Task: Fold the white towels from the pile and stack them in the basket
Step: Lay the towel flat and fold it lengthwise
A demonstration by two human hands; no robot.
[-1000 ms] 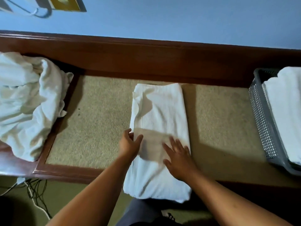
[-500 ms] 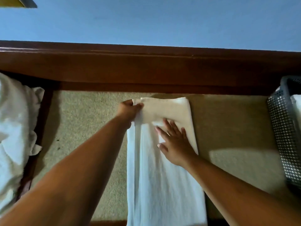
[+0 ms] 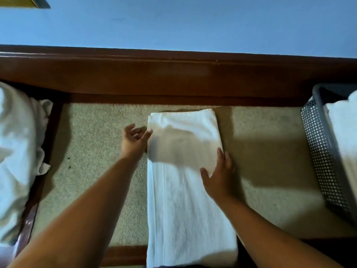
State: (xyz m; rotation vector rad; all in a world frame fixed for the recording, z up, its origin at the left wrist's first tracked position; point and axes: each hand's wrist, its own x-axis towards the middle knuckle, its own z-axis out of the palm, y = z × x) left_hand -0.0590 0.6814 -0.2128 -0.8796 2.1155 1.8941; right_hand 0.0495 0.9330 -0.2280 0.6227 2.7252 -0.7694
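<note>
flanking towel (image 3: 183, 200): left hand (image 3: 135, 141), right hand (image 3: 220, 176); basket (image 3: 318, 151), pile (image 3: 17, 151) cut off.

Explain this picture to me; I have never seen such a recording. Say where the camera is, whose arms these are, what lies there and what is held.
No machine here: a person works with bare hands, and the one camera sits on their head, looking forward and down. So the two arms coming from the bottom are their own. A folded white towel lies on the beige surface in the middle. The left hand is at its left edge, fingers loose, thumb touching the cloth; the right hand lies flat at its right edge. Neither grips anything. The unfolded pile is at the left, and the grey basket at the right holds stacked towels.
</note>
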